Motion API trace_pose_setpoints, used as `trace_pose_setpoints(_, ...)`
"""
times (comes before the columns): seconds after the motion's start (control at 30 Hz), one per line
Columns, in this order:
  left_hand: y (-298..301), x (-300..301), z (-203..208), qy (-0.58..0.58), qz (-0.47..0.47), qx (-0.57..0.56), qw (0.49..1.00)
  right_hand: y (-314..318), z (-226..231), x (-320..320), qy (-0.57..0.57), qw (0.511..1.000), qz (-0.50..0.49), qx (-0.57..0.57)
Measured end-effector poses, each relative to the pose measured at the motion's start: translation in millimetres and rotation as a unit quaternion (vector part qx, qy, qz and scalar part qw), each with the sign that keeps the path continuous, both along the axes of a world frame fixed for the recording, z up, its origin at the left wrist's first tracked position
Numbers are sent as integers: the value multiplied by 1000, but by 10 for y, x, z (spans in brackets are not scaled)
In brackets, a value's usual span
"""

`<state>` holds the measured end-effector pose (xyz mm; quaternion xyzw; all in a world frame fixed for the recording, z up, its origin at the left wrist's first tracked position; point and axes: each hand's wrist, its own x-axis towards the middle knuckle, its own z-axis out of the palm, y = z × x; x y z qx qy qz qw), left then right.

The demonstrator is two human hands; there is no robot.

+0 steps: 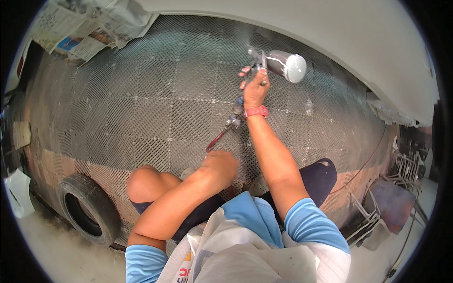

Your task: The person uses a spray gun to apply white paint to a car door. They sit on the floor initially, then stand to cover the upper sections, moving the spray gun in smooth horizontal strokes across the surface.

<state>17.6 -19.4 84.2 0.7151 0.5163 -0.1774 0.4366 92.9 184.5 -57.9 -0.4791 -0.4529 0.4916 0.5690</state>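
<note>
My right hand (257, 88), with a red band at the wrist, is wrapped round the handle of a paint spray gun (257, 55) held out in front of me. Its paint cup (283, 65), with a white round lid, tips to the right. Below the grip hangs a metal and blue air fitting (234, 118), joined to a red air hose (217, 140). That hose runs down to my left hand (222, 166), closed in front of my knees. Those fingers are mostly hidden, but the hose meets the fist. Ahead of the gun curves a pale car body panel (325, 28).
Newspaper masking (80, 35) hangs at the far left. A tyre (89, 210) lies on the left of the dark grid floor (141, 104). Metal-framed chairs (377, 207) stand at the right. A thin red line (363, 170) trails across the floor there.
</note>
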Motion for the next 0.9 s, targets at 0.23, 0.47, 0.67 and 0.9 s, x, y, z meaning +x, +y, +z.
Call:
trace_pose_setpoints(0.23,-183,-471,61,-7,38,-18,999,-158,28,-1441,21,990,137,31)
trace_pose_setpoints(0.47,-165,-606,149,-88,35,-27,995,-45,452,-1747,39,956,290,-5)
trace_pose_setpoints(0.67,-47,-402,25,-55,-2,-53,997,76,559,-763,-46,988,148,10)
trace_pose_setpoints(0.9,130,57,-454,45,-100,-18,994,153,672,1367,-153,985,-82,1)
